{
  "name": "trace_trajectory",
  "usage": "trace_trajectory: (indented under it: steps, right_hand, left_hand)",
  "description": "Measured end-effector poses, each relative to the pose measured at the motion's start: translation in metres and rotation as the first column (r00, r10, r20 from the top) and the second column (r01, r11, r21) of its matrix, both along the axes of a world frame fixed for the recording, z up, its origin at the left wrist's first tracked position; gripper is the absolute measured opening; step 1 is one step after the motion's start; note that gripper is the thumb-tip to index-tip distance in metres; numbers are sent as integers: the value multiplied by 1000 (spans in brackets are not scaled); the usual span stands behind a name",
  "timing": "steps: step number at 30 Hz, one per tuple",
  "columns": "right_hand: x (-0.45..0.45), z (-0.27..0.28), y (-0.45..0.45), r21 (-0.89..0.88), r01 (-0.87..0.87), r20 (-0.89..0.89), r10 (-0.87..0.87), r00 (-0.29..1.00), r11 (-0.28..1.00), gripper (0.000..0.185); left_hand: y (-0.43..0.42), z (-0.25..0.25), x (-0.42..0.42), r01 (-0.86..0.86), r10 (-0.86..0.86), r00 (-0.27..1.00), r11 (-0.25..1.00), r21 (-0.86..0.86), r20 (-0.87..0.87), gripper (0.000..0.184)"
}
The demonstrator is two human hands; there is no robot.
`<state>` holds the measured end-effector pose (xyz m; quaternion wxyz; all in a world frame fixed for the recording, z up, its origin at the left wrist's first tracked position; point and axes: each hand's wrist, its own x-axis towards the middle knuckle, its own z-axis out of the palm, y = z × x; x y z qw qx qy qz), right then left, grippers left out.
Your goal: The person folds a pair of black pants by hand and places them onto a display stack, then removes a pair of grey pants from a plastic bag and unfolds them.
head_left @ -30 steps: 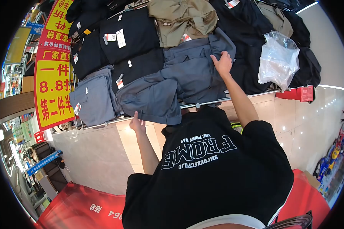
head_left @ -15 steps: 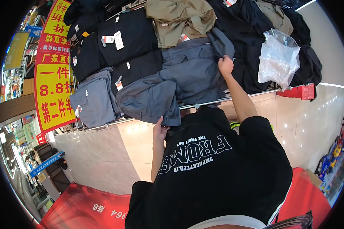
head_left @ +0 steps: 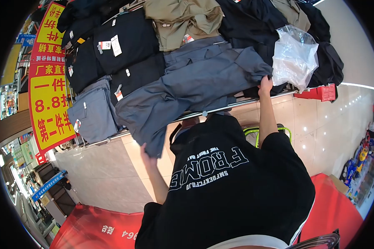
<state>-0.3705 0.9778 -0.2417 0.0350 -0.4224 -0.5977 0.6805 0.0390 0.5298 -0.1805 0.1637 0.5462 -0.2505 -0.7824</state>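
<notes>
A pair of dark grey trousers [head_left: 183, 89] lies stretched across the piled clothes, creased along its length. My left hand [head_left: 148, 159] is closed on its lower left corner, which hangs over the front rail. At the other end, my right hand [head_left: 265, 85] grips the bunched right edge of the cloth, close to a clear plastic bag [head_left: 296, 56]. Behind the trousers shows another layer of grey cloth [head_left: 199, 47]. Folded black trousers [head_left: 143, 70] and folded grey trousers [head_left: 93, 110] with tags sit to the left of them.
A metal rail [head_left: 228, 107] runs along the front of the display. Khaki clothing [head_left: 187, 18] lies at the back. A red and yellow sign [head_left: 50, 83] stands on the left. Below the rail's right end is a red box [head_left: 320, 93]. Red cloth [head_left: 95, 226] covers something near my left side.
My right hand has moved right and nearer, drawing the trousers' folded end out straight. My left hand has come left and nearer, pulling its corner past the rail.
</notes>
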Motion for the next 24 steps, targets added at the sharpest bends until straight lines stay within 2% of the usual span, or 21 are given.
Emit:
trace_trajectory:
  steps: [1, 3, 4, 5, 6, 8, 9, 10, 11, 12, 14, 15, 16, 18, 19, 20, 22, 24]
  right_hand:
    - [-1, -3, 2, 183, -58, 2, 59, 998, 981, 35]
    - [-5, -8, 5, 521, -166, 35, 173, 984, 837, 44]
    - [-4, -8, 4, 521, -167, 34, 175, 984, 837, 44]
    - [-4, -6, 1, 669, -183, 39, 212, 977, 721, 45]
    - [-4, -5, -4, 793, -189, 49, 248, 967, 579, 47]
    - [2, 24, -19, 744, -247, 72, 293, 953, 622, 49]
    - [7, 38, -29, 891, -220, 78, 343, 936, 396, 51]
    - [14, 44, -35, 975, -166, 98, 391, 915, 145, 53]
    - [18, 44, -37, 989, -120, 64, 492, 868, 84, 58]
    - [23, 47, -42, 988, -124, 63, 502, 863, 89, 58]
    - [36, 55, -54, 991, -62, 130, 715, 687, -120, 59]
    - [41, 50, -55, 985, -94, 170, 780, 602, -142, 56]
    - [47, 46, -58, 985, -96, 170, 787, 593, -140, 56]
    - [57, 39, -65, 965, -171, 255, 873, 416, -201, 56]
    - [61, 30, -64, 938, -223, 337, 850, 405, -266, 67]
    - [62, 21, -62, 938, -225, 334, 856, 394, -263, 67]
    - [61, 10, -58, 887, -296, 459, 746, 482, -354, 74]
    - [54, 5, -54, 873, -314, 487, 709, 511, -374, 75]
  left_hand:
    - [-18, 2, 16, -32, 33, 998, 999, 7, -57, 48]
    - [-53, 4, 47, -46, 51, 988, 998, 44, -146, 49]
    - [-67, 6, 59, -27, 40, 983, 997, 71, -179, 49]
    - [-74, 11, 64, -7, 12, 995, 999, 48, -96, 46]
    - [-82, 8, 69, -14, 18, 995, 999, 46, -96, 46]
    - [-93, 0, 81, 239, -225, 961, 969, -69, 158, 41]
    - [-91, 3, 78, 294, -286, 948, 955, -40, 136, 38]
    - [-92, -4, 81, 286, -278, 950, 957, -42, 140, 38]
    - [-93, -15, 85, 277, -276, 954, 961, 2, 117, 37]
    - [-96, -25, 89, 269, -272, 958, 962, 44, 94, 37]
    - [-88, -29, 84, 254, -253, 962, 967, -1, 99, 38]
    - [-80, -24, 76, 233, -232, 961, 972, 14, 150, 40]
    - [-72, -22, 71, 210, -212, 956, 977, 30, 201, 42]
    - [-60, -25, 68, 234, -236, 941, 972, 38, 243, 43]
    - [-56, -27, 67, 267, -270, 921, 962, 49, 280, 46]
    - [-52, -35, 68, 281, -289, 897, 957, 72, 334, 49]
    - [-45, -55, 73, 207, -213, 937, 977, 49, 277, 47]
    - [-46, -82, 79, 64, -74, 986, 996, 68, 152, 44]
